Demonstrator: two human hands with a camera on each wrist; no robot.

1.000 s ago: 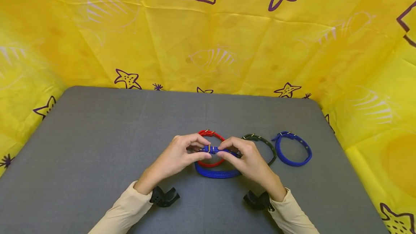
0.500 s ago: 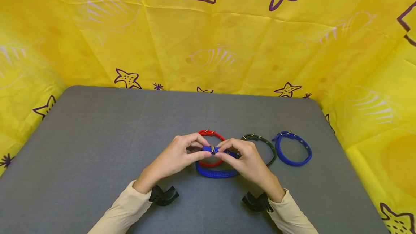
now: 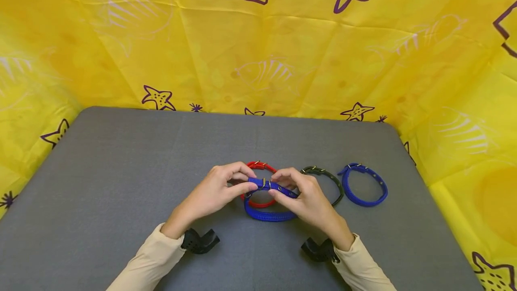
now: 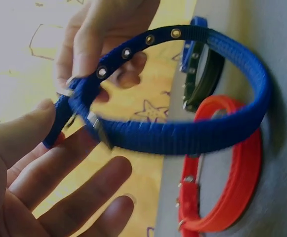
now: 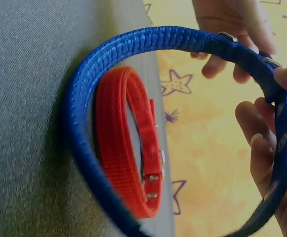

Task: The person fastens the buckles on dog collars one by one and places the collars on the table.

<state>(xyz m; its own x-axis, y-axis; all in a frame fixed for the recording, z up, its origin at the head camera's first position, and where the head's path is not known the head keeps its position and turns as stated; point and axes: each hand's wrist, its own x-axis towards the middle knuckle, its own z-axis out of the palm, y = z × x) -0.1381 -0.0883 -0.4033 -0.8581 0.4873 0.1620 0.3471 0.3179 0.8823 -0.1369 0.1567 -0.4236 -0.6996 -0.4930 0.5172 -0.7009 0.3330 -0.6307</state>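
Observation:
Both hands hold a blue collar (image 3: 268,216) with a padded band and metal eyelets, closed into a loop just above the table. My left hand (image 3: 220,192) pinches its flat strap end (image 4: 57,123) between thumb and forefinger; the other fingers stand loose. My right hand (image 3: 308,196) pinches the eyelet part of the strap, close to a metal ring. Brass-coloured metal fittings (image 3: 264,183) sit on the strap between the two hands. Behind the held loop lies a red collar (image 3: 260,205), buckled into a ring and partly covered by the hands.
Right of the red collar lies a dark green collar (image 3: 338,185), partly behind the right hand. Farther right is another blue collar (image 3: 359,202), also looped. The grey table (image 3: 141,156) ends at a yellow patterned cloth (image 3: 218,57) at the back and sides.
My left hand has shifted slightly up and to the left, and more of the strap end shows. The metal fittings between the hands have changed position a little. My right hand stays nearly still.

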